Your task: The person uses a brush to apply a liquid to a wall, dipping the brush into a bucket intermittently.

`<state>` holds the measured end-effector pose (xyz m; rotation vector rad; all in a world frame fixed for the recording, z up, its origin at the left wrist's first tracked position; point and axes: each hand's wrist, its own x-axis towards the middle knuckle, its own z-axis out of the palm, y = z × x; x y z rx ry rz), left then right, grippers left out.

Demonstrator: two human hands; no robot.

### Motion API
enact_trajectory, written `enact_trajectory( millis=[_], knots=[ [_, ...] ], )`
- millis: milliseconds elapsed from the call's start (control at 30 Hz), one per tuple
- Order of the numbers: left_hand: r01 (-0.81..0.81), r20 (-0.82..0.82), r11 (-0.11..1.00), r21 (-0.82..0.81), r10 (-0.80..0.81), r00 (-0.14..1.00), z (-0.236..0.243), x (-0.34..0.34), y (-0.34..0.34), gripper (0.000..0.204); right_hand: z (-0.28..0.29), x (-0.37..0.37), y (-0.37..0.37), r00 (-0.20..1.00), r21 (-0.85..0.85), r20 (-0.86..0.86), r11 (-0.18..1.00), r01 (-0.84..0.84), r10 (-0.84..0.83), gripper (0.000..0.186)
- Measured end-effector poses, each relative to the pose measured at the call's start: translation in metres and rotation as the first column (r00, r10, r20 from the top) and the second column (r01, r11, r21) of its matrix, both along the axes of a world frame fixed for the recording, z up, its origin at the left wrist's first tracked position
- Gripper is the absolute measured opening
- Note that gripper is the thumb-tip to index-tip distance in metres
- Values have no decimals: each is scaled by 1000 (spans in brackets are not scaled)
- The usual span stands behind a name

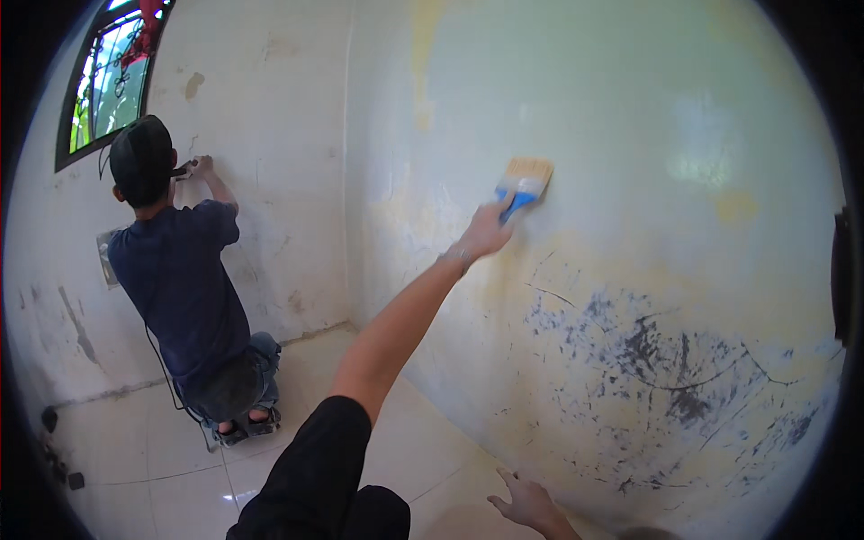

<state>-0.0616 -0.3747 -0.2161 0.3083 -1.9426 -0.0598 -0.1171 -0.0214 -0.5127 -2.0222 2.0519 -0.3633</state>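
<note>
My left hand (486, 229) grips the blue handle of a wide paintbrush (525, 180), its pale bristles raised against the glossy, yellow-stained wall (603, 108). A watch (454, 256) circles that wrist, below which are a bare forearm and a black sleeve. My right hand (526, 504) is low near the foot of the same wall, fingers spread and holding nothing visible; whether it touches the wall I cannot tell. Dark scuffs and smudges (679, 364) mark the lower wall beneath the brush.
A person (171, 279) in dark clothes and cap crouches at the left wall, holding a dark tool (187, 169) below a barred window (108, 76). A cord (162, 364) hangs beside them. Small dark objects (54, 450) lie on the tiled floor (180, 486) at the far left.
</note>
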Motion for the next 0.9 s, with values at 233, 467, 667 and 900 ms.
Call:
enact_trajectory(
  millis=[233,467,667,900],
  knots=[
    [51,269,797,602,-262,927,-85,80,-1,58,11,2,10,1000,-34,7,999,8,-8,62],
    [299,114,398,867,-743,659,115,101,11,28,13,7,13,990,-68,135,998,-17,26,64],
    [435,36,454,778,-723,690,210,50,51,28,-4,2,-9,989,61,144,998,11,-19,64],
    [745,-669,-117,657,-546,504,93,65,-61,21,-5,7,-13,988,110,152,993,-34,17,63]
  ],
)
